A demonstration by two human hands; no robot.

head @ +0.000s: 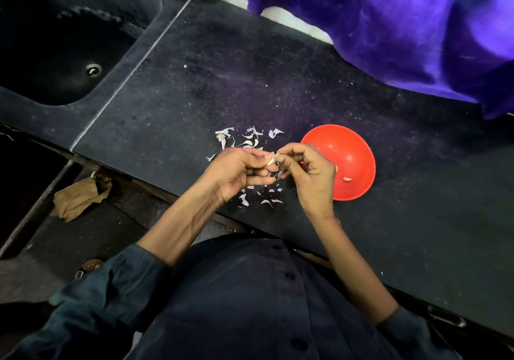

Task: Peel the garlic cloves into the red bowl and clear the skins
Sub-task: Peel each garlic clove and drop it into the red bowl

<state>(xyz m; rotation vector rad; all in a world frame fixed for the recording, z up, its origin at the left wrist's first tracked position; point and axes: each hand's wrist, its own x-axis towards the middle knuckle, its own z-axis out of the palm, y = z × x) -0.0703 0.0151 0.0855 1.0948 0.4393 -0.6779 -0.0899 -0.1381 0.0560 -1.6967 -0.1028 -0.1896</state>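
Both hands meet just above the dark counter, left of the red bowl. My left hand holds a pale garlic clove between thumb and fingertips. My right hand pinches at the clove's tip from the right, fingers curled. A peeled clove lies inside the bowl, partly behind my right hand. Papery garlic skins are scattered on the counter beyond the hands, and more skins lie beneath them near the front edge.
A black counter carries everything; its front edge runs close under my wrists. A dark sink with a drain sits at the far left. Purple cloth hangs over the counter's far right. A brown paper scrap lies on the floor.
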